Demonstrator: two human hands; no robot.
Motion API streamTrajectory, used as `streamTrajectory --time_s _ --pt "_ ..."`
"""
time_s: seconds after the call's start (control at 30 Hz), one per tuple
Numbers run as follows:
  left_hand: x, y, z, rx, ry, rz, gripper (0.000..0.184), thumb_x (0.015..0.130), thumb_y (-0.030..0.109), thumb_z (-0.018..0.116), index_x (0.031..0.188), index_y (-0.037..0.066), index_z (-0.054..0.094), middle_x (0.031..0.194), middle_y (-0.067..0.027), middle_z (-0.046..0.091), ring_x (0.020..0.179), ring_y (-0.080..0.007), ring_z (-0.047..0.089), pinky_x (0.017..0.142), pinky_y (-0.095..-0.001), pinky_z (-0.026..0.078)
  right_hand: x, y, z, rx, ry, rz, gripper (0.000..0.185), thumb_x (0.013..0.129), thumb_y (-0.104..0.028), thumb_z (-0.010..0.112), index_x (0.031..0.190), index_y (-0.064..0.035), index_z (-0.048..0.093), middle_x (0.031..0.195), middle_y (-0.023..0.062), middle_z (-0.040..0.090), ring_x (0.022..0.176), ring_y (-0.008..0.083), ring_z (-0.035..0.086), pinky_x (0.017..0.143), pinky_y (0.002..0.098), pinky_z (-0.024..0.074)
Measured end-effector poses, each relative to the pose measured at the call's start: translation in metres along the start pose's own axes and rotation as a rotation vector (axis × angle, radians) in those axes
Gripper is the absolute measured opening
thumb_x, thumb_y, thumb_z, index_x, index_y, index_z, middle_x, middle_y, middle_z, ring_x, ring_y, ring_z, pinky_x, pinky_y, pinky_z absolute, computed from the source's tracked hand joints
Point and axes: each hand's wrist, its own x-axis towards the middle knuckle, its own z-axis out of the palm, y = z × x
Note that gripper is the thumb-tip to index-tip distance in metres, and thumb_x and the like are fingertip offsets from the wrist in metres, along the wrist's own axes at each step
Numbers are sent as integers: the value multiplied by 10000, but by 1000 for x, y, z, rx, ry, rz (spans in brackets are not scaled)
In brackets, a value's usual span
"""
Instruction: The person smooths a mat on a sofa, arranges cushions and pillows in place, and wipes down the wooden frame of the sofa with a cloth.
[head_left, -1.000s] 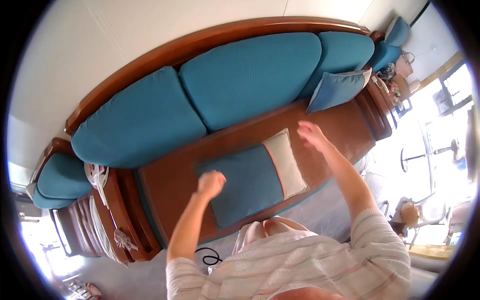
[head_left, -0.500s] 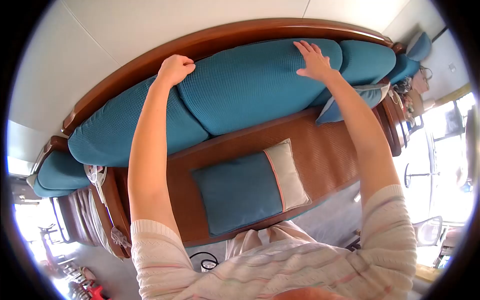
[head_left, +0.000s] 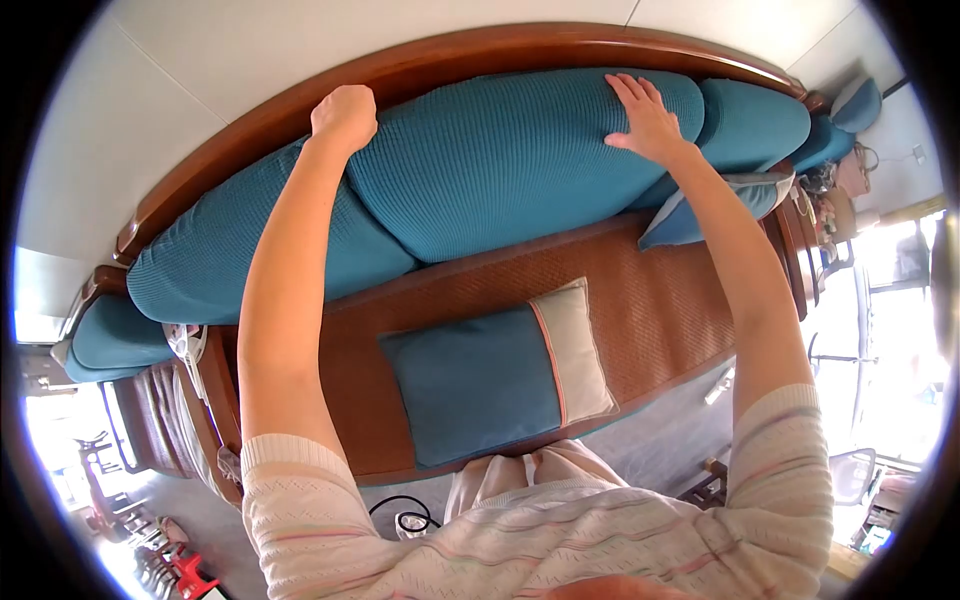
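With left hand (head_left: 345,118) clenched, contents unclear, and right hand (head_left: 652,128) spread over teal backrest cushion (head_left: 500,165) beneath, press evenly.

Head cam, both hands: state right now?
Left hand: curled shut by the middle back cushion's upper corner; whether it pinches fabric can't be told.
Right hand: open, fingers spread over the same cushion, holding nothing visible.
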Motion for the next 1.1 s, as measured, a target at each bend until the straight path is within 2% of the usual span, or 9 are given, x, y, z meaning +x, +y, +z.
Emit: streamTrajectory --time_s 0.13,0.23,0.33,0.37,0.47,0.63,0.83,1.0,1.1 --pt "0 6 1 13 -42 -40 115 745 26 506 784 -2 610 868 -174 617 844 -302 596 708 -381 488 2 7 8 24 21 -25 885 614 -250 751 1337 -207 243 1386 5 246 1282 269 211 883 555 388" --pt "30 -26 32 -137 -10 32 134 754 87 537 770 -25 608 809 -179 617 758 -289 613 671 -371 496 3 9 9 41 10 -24 882 620 -252 748 1339 -212 239 1387 1 239 1285 267 202 887 557 384" --pt "29 -36 19 -476 -282 -128 231 749 167 552 801 -42 634 734 -131 619 676 -263 595 600 -377 485 3 7 7 49 -5 -16 879 623 -250 746 1338 -214 237 1386 0 239 1285 267 199 892 559 379" --pt "32 -37 16 -431 -294 -118 247 710 175 599 803 -51 634 701 -103 606 597 -218 568 540 -349 479 5 8 9 40 -6 -13 878 622 -250 746 1337 -214 238 1383 0 242 1284 268 201 892 558 380" --pt "34 -35 12 -414 -313 -84 238 678 157 624 771 -62 627 700 -121 608 541 -224 569 519 -324 476 7 7 9 24 -13 -12 879 617 -251 749 1334 -214 241 1378 1 249 1280 271 208 893 554 383" --pt "30 -14 10 -124 -257 -22 146 667 -26 449 706 -67 585 709 -204 613 568 -295 608 541 -382 503 6 7 7 41 -6 -14 881 616 -267 749 1334 -215 241 1378 1 251 1276 265 221 903 544 382" --pt "25 -17 22 0 -6 44 146 661 -26 450 696 -87 578 622 -227 586 541 -293 606 525 -371 505 6 9 10 20 -3 12 884 619 -288 746 1338 -214 237 1380 6 253 1277 257 222 917 524 383" --pt "35 -37 16 -434 -243 -31 120 632 27 524 611 -81 571 568 -194 579 468 -257 589 455 -316 487 7 4 5 45 -26 30 892 614 -245 748 1341 -183 235 1381 56 259 1279 274 219 980 479 321" --pt "39 -40 20 -436 -307 20 111 623 20 525 605 -77 575 541 -189 565 451 -238 576 456 -314 476 9 6 9 16 -21 18 889 619 -280 745 1340 -198 233 1380 10 254 1279 261 219 931 506 378"
